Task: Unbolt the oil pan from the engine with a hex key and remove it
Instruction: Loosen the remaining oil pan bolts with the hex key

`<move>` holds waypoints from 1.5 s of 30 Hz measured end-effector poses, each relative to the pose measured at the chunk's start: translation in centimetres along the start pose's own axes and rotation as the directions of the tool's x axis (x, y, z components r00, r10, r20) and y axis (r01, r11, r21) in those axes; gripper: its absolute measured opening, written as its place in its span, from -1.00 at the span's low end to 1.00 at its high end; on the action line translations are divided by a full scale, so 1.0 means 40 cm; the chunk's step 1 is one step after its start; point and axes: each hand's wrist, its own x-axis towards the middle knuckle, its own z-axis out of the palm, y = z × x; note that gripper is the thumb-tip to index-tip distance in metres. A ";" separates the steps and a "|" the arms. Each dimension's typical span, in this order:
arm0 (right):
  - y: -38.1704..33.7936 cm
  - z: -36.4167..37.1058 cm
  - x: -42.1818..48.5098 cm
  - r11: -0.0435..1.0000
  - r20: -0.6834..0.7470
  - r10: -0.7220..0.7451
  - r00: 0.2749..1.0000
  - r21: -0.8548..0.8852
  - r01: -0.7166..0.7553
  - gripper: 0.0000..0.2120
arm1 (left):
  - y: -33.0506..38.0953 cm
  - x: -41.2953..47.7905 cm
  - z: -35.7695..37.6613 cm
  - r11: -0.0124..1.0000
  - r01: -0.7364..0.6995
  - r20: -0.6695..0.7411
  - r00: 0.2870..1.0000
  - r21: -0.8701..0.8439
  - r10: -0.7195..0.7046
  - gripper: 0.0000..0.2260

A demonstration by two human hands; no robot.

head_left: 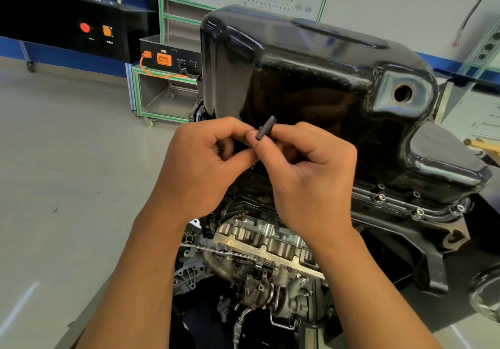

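A glossy black oil pan [311,78] sits on top of the upturned engine [265,251], with a round drain hole [403,93] at its right end. Bolts [419,211] show along the pan's flange at the right. My left hand [205,164] and my right hand [308,170] meet in front of the pan's near side. A short dark hex key [265,128] sticks up between them, pinched by my right hand's fingers, and my left fingertips curl in against it. The key's lower part is hidden behind my fingers.
A black control cabinet [67,24] with a red and an orange button stands at the back left. A green-framed cart [165,89] carries a box with orange connectors. Grey floor lies to the left. A wooden handle [484,145] pokes in at the right edge.
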 end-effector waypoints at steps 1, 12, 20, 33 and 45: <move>-0.001 0.003 -0.001 1.000 0.021 -0.006 1.000 0.007 0.006 -0.94 | 0.001 0.000 -0.003 1.000 0.011 0.010 1.000 -0.023 -0.010 -0.83; -0.004 -0.007 0.005 1.000 0.123 -0.005 0.992 0.011 0.004 -0.87 | 0.012 0.003 0.009 0.999 -0.008 -0.048 0.999 -0.039 0.006 -0.90; -0.015 0.002 0.007 1.000 0.043 0.022 0.999 -0.015 -0.021 -0.89 | 0.018 0.004 0.016 0.998 -0.012 0.003 1.000 -0.068 0.012 -0.76; -0.017 0.003 -0.001 0.999 -0.082 -0.027 0.996 -0.030 0.025 -0.92 | 0.009 0.008 0.015 1.000 0.018 -0.102 0.995 -0.002 -0.018 -0.91; -0.019 -0.005 0.005 0.994 0.035 -0.036 0.999 -0.102 0.039 -0.89 | 0.015 0.001 0.005 0.998 -0.023 -0.055 0.998 -0.062 0.020 -0.88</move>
